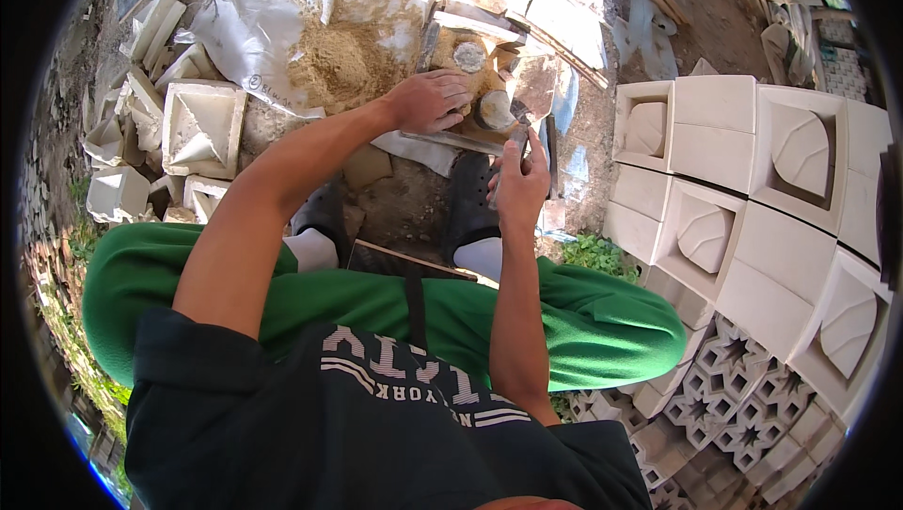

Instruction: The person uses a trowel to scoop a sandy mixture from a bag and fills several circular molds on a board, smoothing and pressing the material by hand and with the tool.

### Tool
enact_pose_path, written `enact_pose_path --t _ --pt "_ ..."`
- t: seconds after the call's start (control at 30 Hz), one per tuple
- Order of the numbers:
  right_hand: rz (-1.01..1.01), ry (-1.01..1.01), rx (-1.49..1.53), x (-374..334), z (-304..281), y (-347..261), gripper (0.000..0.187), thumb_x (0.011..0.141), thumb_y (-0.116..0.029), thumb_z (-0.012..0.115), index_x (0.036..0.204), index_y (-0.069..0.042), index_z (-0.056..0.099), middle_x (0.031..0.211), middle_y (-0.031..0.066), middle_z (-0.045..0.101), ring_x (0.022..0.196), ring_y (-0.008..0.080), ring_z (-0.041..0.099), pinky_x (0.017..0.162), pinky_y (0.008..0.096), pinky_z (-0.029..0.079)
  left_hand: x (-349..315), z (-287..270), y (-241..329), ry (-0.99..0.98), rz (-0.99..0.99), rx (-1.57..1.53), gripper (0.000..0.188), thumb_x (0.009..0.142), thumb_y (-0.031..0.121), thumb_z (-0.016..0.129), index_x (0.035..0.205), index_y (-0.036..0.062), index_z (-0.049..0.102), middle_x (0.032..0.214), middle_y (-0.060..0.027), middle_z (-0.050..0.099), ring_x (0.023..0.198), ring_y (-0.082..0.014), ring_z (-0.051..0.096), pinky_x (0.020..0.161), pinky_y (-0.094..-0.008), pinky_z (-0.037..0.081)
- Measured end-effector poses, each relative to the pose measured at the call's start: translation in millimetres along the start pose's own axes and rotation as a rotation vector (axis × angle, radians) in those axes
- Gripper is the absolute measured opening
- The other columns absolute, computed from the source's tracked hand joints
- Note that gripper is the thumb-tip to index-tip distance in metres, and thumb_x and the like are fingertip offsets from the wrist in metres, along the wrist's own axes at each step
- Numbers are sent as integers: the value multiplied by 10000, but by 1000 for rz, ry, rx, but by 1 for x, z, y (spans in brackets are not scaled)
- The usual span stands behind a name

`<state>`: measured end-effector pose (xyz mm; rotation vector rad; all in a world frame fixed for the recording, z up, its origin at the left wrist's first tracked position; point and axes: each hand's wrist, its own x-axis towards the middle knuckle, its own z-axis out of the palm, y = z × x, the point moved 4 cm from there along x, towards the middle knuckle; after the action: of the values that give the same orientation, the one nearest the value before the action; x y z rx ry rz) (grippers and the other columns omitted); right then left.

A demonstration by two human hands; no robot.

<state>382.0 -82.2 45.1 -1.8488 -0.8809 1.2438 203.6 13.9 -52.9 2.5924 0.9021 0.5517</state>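
My left hand [431, 102] lies with its fingers stretched out over the near left edge of a small wooden mould frame [431, 44], touching the sandy fill. My right hand [523, 176] is closed round the handle of what looks like a small trowel [533, 94], its blade pointing away at the frame's right side. Inside the frame are sandy material and two round, pale-topped pieces, a far one [468, 56] and a near one [495, 110]. What lies under my left fingers is hidden.
Beyond my left hand, a heap of sand [331, 63] lies on a white plastic sack [249, 25]. Broken white cast blocks [202, 129] are piled at the left. Stacked pale blocks [720, 119] stand at the right, with star-patterned lattice blocks [720, 388] nearer.
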Motion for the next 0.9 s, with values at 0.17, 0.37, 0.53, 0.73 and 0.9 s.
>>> enact_pose_path --t 0.17,0.37,0.53,0.73,0.9 --pt "-39 -26 5 0 9 -4 568 967 -242 579 1475 -70 391 748 68 582 458 87 504 346 248 381 30 -15 2 20 12 209 658 908 490 570 1325 -17 525 1407 -188 501 1343 -322 421 1168 -444 253" --pt "-6 -34 -19 5 9 -4 563 966 -232 576 1474 -69 393 730 60 581 453 88 509 348 250 385 20 -5 -1 -155 55 295 859 869 626 541 1398 -42 431 1452 -209 442 1398 -316 344 1193 -436 191" --pt "7 -27 21 6 9 -2 571 969 -244 582 1478 -73 388 728 60 581 459 93 515 350 247 385 -5 2 20 -73 39 178 911 850 568 621 1450 -53 330 1463 -234 399 1408 -329 322 1197 -445 182" --pt "27 -38 32 7 11 4 569 973 -244 580 1477 -66 385 748 65 589 468 95 519 363 250 394 -10 5 31 21 -110 196 929 852 552 625 1466 -58 286 1461 -244 394 1419 -341 299 1186 -449 196" --pt "14 -45 40 11 11 6 571 968 -248 587 1472 -64 390 746 65 587 472 96 519 364 252 390 -13 5 38 25 -221 161 879 876 496 619 1455 -74 284 1437 -269 409 1412 -357 300 1177 -465 195"
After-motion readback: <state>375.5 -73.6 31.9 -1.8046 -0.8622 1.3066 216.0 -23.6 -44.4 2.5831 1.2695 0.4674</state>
